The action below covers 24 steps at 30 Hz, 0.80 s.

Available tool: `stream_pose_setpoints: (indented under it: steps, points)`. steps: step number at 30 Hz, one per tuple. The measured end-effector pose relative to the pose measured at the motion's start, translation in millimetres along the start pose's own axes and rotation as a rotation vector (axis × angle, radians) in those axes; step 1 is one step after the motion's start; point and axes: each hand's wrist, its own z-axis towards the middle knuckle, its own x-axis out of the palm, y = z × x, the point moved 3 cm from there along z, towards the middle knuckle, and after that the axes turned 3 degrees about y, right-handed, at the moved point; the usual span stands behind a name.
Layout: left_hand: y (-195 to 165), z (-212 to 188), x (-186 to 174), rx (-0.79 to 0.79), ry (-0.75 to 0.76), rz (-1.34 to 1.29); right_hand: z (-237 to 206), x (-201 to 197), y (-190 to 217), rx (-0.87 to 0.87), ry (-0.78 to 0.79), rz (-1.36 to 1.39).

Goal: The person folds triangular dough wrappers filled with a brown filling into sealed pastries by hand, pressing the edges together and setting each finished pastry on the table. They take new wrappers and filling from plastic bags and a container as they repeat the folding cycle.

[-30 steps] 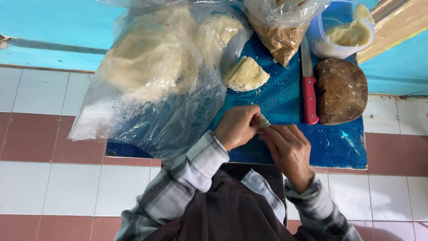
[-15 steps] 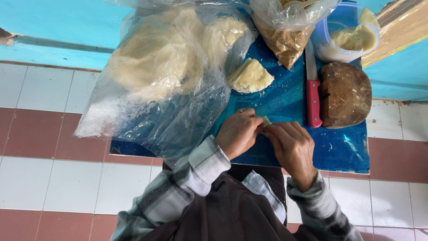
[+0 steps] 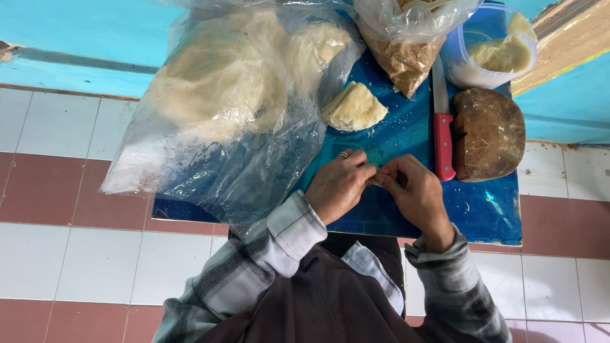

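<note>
My left hand (image 3: 341,185) and my right hand (image 3: 416,194) meet fingertip to fingertip over the blue tabletop (image 3: 483,213). Together they pinch a small pale piece of dough (image 3: 377,180), mostly hidden by the fingers. A ring sits on a left finger. Just beyond the hands lies a wedge-shaped lump of pale dough (image 3: 353,107). A large clear plastic bag of dough (image 3: 222,95) covers the table's left half, beside my left wrist.
A red-handled knife (image 3: 443,124) lies right of the hands, next to a round brown wooden block (image 3: 488,133). Behind stand a plastic bag of brown crumbs (image 3: 406,44) and a clear tub of pale paste (image 3: 492,54). White and reddish floor tiles surround the table.
Both hands stay joined on the small dough piece, with fingers shifting slightly. The view has drifted a little; nothing on the table has moved.
</note>
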Motion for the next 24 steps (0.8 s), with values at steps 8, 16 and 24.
stream_pose_setpoints:
  steps: [8,16,24]
  points:
    - [13.4,12.7,-0.8,-0.114,0.042,-0.049,-32.9,2.9,24.6,-0.396,-0.283,-0.393]
    - [4.7,2.3,-3.8,0.022,-0.017,-0.041,-16.4,2.7,17.4,-0.333,-0.278,-0.404]
    - [9.6,12.7,-2.7,-0.070,0.025,-0.032,-28.4,0.4,29.4,-0.427,-0.315,-0.485]
